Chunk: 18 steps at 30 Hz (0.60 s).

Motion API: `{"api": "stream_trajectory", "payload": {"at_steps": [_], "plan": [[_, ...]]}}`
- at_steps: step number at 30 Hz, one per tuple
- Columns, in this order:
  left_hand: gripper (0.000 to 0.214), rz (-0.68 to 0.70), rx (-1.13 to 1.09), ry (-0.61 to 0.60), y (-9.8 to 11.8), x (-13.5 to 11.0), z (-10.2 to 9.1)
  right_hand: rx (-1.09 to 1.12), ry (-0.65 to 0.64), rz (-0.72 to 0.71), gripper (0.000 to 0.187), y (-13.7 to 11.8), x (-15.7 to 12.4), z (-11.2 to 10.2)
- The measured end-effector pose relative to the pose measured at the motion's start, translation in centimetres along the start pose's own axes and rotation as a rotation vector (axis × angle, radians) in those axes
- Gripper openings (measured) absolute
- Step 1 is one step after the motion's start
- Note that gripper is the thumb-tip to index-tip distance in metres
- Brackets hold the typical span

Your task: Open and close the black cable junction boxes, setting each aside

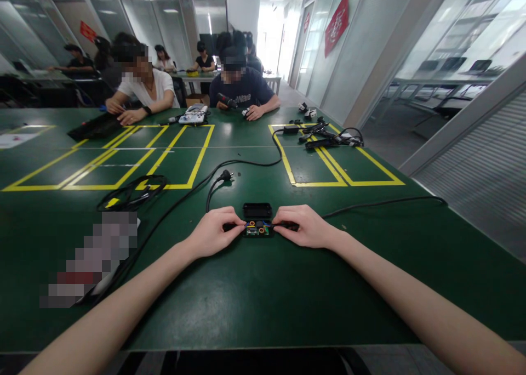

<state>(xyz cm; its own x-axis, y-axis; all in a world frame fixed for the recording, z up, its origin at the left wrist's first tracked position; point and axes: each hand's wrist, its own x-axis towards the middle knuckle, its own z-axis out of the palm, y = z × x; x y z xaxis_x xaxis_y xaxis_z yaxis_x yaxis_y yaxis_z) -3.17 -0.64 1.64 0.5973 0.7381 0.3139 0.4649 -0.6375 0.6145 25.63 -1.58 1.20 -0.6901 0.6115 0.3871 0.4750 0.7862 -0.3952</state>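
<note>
An opened black power adapter case (258, 236) lies on the green table, its circuit board (258, 228) with copper coils facing up. Just behind it rests the black case cover (257, 209), inside face up. At the case's left end, my left hand (219, 229) pinches the black cable end that leads to a power plug (225, 176). My right hand (302, 227) grips the black cable end at the opposite side; that cable (382, 202) runs off to the right. Coloured wires show between the cable ends and the board.
A power strip (102, 254), partly blurred out, lies at left beside a coiled black cable (131, 191). A long cord (213, 169) crosses the table to another adapter (291, 129). Black cables (324, 136) are heaped at back right. Two people sit across the table.
</note>
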Motion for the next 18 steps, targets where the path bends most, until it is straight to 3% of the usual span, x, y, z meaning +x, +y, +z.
{"api": "stream_trajectory", "payload": {"at_steps": [13, 16, 18], "plan": [[0.018, 0.04, 0.06, 0.046, 0.2, -0.3, 0.5, -0.147, -0.039, -0.123, 0.008, -0.1, 0.6, -0.1], [0.017, 0.068, 0.043, 0.052, 0.1, -0.2, 0.5, -0.082, 0.034, -0.048, 0.008, 0.2, 0.5, 0.4], [0.017, 0.046, 0.024, 0.064, 0.0, -0.2, 0.4, -0.088, 0.121, 0.092, 0.011, 0.4, 0.6, 0.9]]}}
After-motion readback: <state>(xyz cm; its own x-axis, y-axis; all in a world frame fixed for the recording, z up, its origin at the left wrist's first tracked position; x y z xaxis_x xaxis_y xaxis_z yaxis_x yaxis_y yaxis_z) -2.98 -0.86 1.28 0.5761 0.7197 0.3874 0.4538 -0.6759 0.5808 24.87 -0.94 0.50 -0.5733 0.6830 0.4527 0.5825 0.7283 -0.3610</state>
